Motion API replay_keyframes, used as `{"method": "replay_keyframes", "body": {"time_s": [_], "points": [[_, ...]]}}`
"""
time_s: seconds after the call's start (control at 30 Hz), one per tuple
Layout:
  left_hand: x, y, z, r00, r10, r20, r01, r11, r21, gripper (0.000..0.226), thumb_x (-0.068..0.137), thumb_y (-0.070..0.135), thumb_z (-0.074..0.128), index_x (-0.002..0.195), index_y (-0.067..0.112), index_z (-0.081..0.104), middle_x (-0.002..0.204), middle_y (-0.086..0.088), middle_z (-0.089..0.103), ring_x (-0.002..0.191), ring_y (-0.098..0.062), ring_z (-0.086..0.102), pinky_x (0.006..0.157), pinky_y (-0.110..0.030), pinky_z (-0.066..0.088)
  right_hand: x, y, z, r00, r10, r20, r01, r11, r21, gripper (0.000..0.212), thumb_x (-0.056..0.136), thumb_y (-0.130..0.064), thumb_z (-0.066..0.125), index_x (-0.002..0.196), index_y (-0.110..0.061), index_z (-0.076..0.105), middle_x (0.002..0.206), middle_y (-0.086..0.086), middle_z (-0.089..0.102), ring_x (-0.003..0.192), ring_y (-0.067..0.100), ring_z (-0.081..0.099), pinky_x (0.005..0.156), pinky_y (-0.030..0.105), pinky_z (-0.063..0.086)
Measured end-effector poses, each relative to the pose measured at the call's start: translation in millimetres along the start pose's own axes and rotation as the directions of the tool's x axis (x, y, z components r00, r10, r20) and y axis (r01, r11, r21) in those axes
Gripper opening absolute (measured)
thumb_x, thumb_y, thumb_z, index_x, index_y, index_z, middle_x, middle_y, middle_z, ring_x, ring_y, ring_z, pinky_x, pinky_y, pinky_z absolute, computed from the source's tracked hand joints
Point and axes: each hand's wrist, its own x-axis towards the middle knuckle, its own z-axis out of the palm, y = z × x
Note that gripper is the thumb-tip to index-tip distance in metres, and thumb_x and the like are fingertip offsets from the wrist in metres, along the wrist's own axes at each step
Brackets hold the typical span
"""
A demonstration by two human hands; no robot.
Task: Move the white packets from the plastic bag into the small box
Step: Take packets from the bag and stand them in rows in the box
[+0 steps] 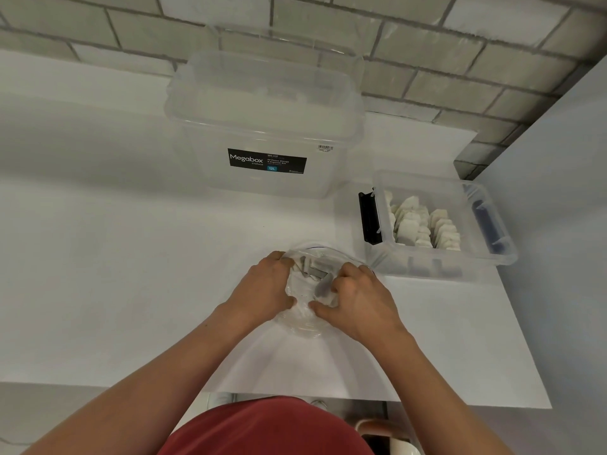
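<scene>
A clear plastic bag (303,318) lies on the white table in front of me, with a few white packets (312,266) showing in its mouth. My left hand (262,287) grips the bag's left side. My right hand (358,298) is closed at the bag's right side, fingers in the opening among the packets. To the right stands the small clear box (483,254), holding two rows of upright white packets (423,228).
A large clear Megabox storage box (262,126) with its lid on stands behind the bag, near a brick wall. The small box has a black latch (369,218) on its left end and a dark one on its right. The table's front edge (295,394) is near my body.
</scene>
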Motion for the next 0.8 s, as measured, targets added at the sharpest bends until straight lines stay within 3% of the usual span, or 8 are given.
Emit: {"method": "replay_keyframes", "body": {"time_s": [0.07, 0.13, 0.23, 0.33, 0.47, 0.63, 0.8], "points": [[0.1, 0.0, -0.3, 1.000, -0.002, 0.000, 0.002, 1.000, -0.004, 0.053, 0.070, 0.026, 0.078, 0.119, 0.018, 0.061, 0.120, 0.001, 0.054, 0.101, -0.027, 0.062, 0.082, -0.038, 0.053, 0.1, -3.4, -3.4, 0.998, 0.024, 0.054, -0.022, 0.999, -0.034, 0.056, 0.078, -0.069, 0.068, 0.114, -0.026, 0.072, 0.124, -0.007, 0.055, 0.122, 0.019, 0.046, 0.093, 0.031, 0.045], [0.2, -0.7, -0.1, 1.000, -0.002, -0.001, 0.002, 1.000, -0.010, 0.054, 0.070, 0.026, 0.078, 0.120, 0.018, 0.061, 0.121, 0.001, 0.054, 0.102, -0.026, 0.062, 0.082, -0.037, 0.053, 0.7, -2.6, -2.8, 0.999, 0.024, 0.035, -0.023, 0.999, -0.036, 0.054, 0.079, -0.067, 0.069, 0.115, -0.027, 0.072, 0.124, -0.006, 0.057, 0.123, 0.020, 0.047, 0.092, 0.031, 0.046], [-0.3, -1.5, 0.1, 1.000, -0.001, 0.002, 0.001, 1.000, -0.015, 0.056, 0.071, 0.026, 0.078, 0.124, 0.016, 0.060, 0.122, 0.000, 0.054, 0.102, -0.027, 0.061, 0.083, -0.037, 0.053, 0.5, 1.0, -0.3, 0.999, 0.019, -0.033, -0.018, 0.999, 0.033, 0.034, 0.086, -0.049, 0.070, 0.110, -0.025, 0.074, 0.117, -0.005, 0.064, 0.117, 0.024, 0.053, 0.086, 0.033, 0.049], [-0.4, -0.9, -0.3, 1.000, -0.002, 0.001, 0.002, 1.000, -0.008, 0.057, 0.072, 0.026, 0.078, 0.125, 0.016, 0.059, 0.122, 0.000, 0.053, 0.103, -0.027, 0.061, 0.083, -0.037, 0.052, -2.4, 7.2, 1.3, 0.989, -0.021, -0.143, 0.033, 0.996, 0.078, 0.016, 0.088, -0.031, 0.070, 0.099, -0.021, 0.076, 0.105, -0.004, 0.070, 0.099, 0.029, 0.063, 0.075, 0.035, 0.052], [0.0, -0.1, -0.7, 1.000, -0.003, 0.005, 0.003, 1.000, 0.001, 0.055, 0.073, 0.026, 0.078, 0.124, 0.016, 0.059, 0.120, 0.000, 0.053, 0.102, -0.027, 0.061, 0.083, -0.038, 0.052, -8.1, 13.6, -10.5, 0.966, -0.033, -0.255, 0.075, 0.985, 0.155, 0.006, 0.088, -0.018, 0.072, 0.093, -0.021, 0.074, 0.089, -0.006, 0.072, 0.081, 0.021, 0.068, 0.068, 0.035, 0.055], [0.0, 1.8, -1.8, 1.000, -0.015, 0.008, 0.015, 1.000, 0.020, 0.060, 0.074, 0.027, 0.079, 0.129, 0.014, 0.057, 0.124, -0.001, 0.053, 0.105, -0.028, 0.060, 0.084, -0.036, 0.051, -10.7, 18.0, -29.4, 0.952, 0.025, -0.305, 0.082, 0.939, 0.334, 0.005, 0.092, -0.023, 0.072, 0.093, -0.028, 0.070, 0.076, -0.011, 0.071, 0.071, 0.009, 0.066, 0.068, 0.034, 0.056], [-0.9, 2.5, -2.3, 1.000, -0.008, 0.006, 0.008, 1.000, 0.024, 0.065, 0.075, 0.028, 0.078, 0.134, 0.015, 0.055, 0.126, 0.000, 0.053, 0.107, -0.027, 0.060, 0.085, -0.035, 0.050, -10.3, 27.7, -33.3, 0.924, 0.049, -0.380, 0.132, 0.890, 0.437, 0.005, 0.091, -0.023, 0.073, 0.091, -0.027, 0.077, 0.091, -0.017, 0.069, 0.079, 0.003, 0.065, 0.074, 0.027, 0.055]]}}
